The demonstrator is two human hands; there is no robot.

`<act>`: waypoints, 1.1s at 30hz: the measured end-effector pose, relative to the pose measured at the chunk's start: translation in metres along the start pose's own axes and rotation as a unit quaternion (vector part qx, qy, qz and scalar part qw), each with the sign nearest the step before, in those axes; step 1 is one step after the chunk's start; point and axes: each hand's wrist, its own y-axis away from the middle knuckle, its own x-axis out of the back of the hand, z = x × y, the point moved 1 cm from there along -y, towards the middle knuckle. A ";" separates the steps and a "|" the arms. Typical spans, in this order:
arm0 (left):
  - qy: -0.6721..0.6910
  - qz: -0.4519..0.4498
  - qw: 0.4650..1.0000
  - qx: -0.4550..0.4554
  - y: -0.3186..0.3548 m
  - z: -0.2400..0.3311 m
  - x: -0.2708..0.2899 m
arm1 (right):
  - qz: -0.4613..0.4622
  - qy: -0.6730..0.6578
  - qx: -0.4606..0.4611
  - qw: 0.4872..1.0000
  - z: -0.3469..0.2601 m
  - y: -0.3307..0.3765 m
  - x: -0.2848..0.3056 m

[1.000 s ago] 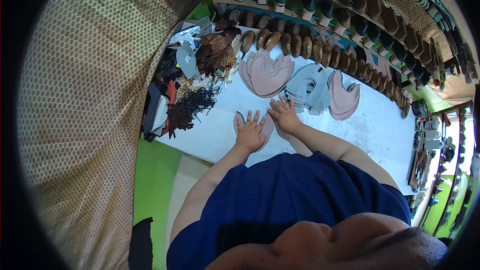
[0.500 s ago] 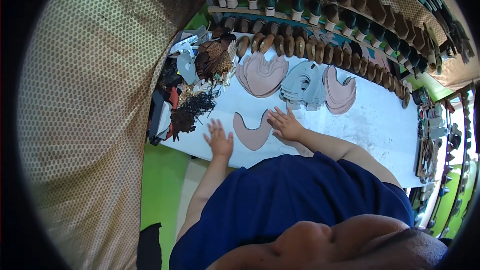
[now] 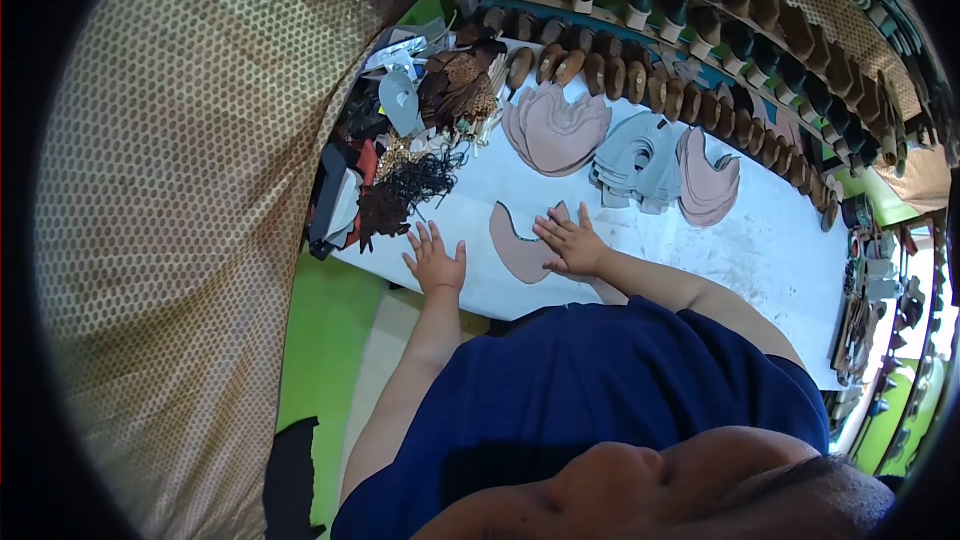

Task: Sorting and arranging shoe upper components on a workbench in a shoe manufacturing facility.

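Observation:
A pinkish U-shaped leather piece (image 3: 512,250) with a dark inner edge lies flat on the white tabletop (image 3: 640,255). My right hand (image 3: 574,243) rests over its right arm, fingers spread, hiding part of that side. To the left of the piece, my left hand (image 3: 437,260) is spread near the table's front edge, apart from the piece and holding nothing. Beyond the hands lie a stack of pink curved pieces (image 3: 555,135), a stack of grey pieces (image 3: 637,165) with cutouts, and another pink stack (image 3: 708,180).
A heap of dark scraps (image 3: 415,185) and brown leather offcuts (image 3: 455,90) covers the table's left end. Wooden shoe forms (image 3: 675,98) line the back edge below racks of heeled shoes (image 3: 705,25). A patterned curtain (image 3: 200,190) hangs at left.
My right hand has moved over the right arm of the U-shaped piece, covering more of it. My left hand stays spread beside it. The view has shifted slightly.

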 end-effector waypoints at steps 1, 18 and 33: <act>-0.002 0.003 1.000 0.000 0.000 -0.002 0.000 | -0.034 -0.005 -0.007 0.999 -0.004 -0.001 0.001; -0.002 -0.003 1.000 0.001 -0.003 -0.001 0.002 | -0.028 -0.055 0.093 0.994 0.000 -0.003 0.008; 0.000 -0.004 1.000 -0.001 -0.001 -0.002 0.003 | -0.022 -0.059 -0.145 0.987 -0.003 -0.011 0.018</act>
